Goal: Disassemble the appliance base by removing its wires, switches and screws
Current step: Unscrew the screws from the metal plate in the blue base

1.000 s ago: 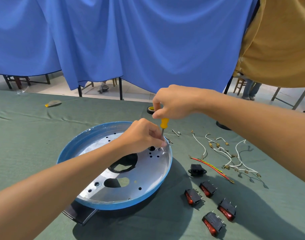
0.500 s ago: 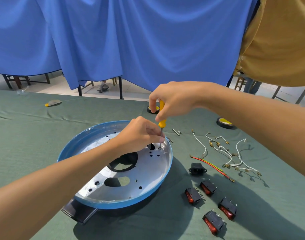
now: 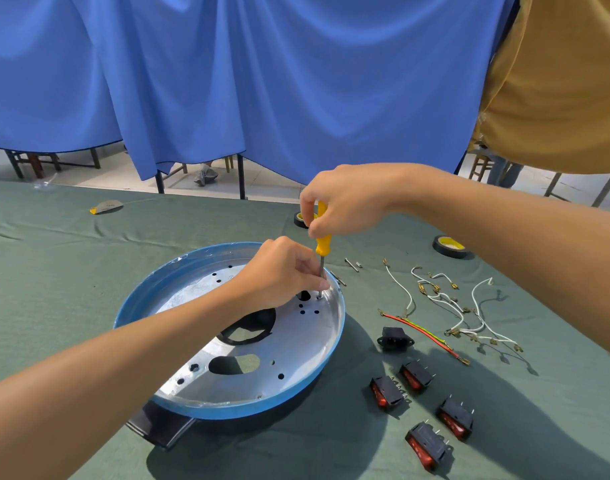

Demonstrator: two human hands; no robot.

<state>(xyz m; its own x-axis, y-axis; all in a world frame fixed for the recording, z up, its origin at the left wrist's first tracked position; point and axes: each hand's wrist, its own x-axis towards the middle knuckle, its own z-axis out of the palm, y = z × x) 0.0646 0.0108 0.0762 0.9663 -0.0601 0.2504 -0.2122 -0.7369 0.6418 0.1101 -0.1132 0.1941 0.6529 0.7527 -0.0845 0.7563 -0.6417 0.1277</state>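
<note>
The round appliance base [image 3: 317, 368], blue outside and silver inside with several holes, lies tilted on the green cloth. My right hand [image 3: 345, 202] grips the yellow-handled screwdriver [image 3: 321, 237], held upright with its tip on a screw [image 3: 319, 296] near the base's far right rim. My left hand [image 3: 283, 271] rests inside the base, its fingertips pinched around the screwdriver shaft just above the screw.
Right of the base lie several black-and-red rocker switches [image 3: 418, 374], a black socket [image 3: 395, 339], a red and yellow wire [image 3: 425, 332], white wires [image 3: 449, 303] and loose screws [image 3: 351, 264]. Two tape rolls [image 3: 449, 245] sit further back. A blue curtain [image 3: 262, 81] hangs behind the table.
My right hand has shifted its grip higher on the screwdriver handle, showing more yellow. The left hand stays pinched at the shaft. The base has not moved.
</note>
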